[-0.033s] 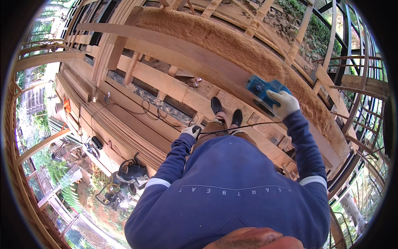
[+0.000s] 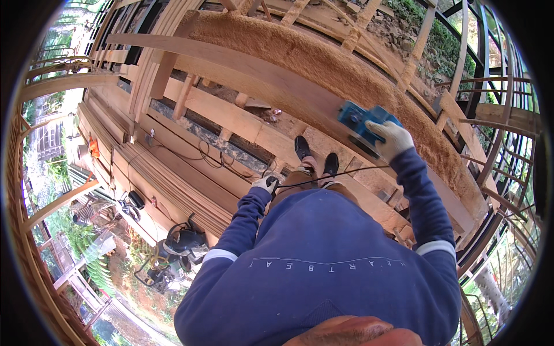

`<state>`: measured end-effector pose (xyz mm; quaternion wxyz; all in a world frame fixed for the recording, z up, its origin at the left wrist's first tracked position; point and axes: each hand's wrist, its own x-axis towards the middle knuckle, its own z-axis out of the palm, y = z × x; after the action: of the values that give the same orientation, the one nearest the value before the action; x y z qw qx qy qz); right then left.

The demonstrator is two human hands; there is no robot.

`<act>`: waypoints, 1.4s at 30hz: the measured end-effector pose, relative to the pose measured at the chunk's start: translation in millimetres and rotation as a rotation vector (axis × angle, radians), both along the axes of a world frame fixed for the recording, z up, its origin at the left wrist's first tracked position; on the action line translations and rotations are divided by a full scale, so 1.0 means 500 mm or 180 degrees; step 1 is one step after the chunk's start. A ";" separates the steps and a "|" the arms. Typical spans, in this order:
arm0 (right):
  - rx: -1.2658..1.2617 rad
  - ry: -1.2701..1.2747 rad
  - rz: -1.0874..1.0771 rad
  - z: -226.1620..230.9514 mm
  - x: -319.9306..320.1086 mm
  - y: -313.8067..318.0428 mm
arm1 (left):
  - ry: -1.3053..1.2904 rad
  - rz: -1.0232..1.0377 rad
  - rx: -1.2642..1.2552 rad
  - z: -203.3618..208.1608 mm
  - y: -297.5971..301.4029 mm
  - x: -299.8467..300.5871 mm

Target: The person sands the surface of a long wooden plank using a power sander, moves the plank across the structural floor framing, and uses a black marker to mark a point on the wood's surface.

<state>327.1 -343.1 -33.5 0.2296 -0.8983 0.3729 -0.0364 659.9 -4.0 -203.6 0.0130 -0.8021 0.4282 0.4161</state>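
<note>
My right hand (image 2: pixel 395 140), in a pale work glove, is closed round the handle of a teal electric hand planer (image 2: pixel 354 118). The planer rests on a long wooden board (image 2: pixel 277 81), right of its middle. From the planer's side a black power cord (image 2: pixel 323 177) runs across in front of my body. My left hand (image 2: pixel 264 184), also gloved, is closed on that cord near my waist, away from the board. The planer's underside and the fingertips beneath its handle are hidden.
A thick bank of wood shavings (image 2: pixel 323 63) lies along the board's far side. Stacked planks (image 2: pixel 173 179) lie to the left, with loose cable (image 2: pixel 202 151) over them. Dark machinery (image 2: pixel 182 245) stands at lower left. My shoes (image 2: pixel 302 148) are between the timbers.
The planer and my right hand have shifted slightly to the left along the board. My left hand stays on the cord in nearly the same place.
</note>
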 end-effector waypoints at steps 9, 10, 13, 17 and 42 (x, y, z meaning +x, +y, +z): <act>0.0386 0.0287 0.0452 0.003 0.520 -0.117 | 0.0265 0.0526 0.0240 0.009 0.063 0.149; 0.0492 0.0434 0.0488 -0.001 0.563 -0.133 | 0.0305 0.0565 0.0160 0.016 0.064 0.168; 0.0698 0.0131 0.0403 0.041 0.629 -0.128 | 0.0838 0.1329 0.0023 -0.037 0.130 0.231; 0.0878 0.0250 0.0360 0.027 0.563 -0.107 | 0.1218 0.1632 0.0186 0.014 0.083 0.209; 0.0325 0.0278 -0.0911 -0.034 -0.994 0.203 | 0.1641 -0.1948 0.0283 0.084 -0.190 -0.629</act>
<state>-169.9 -241.5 -50.6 0.2509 -0.8239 0.5081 -0.0107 345.6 -98.9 -161.5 0.0631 -0.5056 0.6180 0.5987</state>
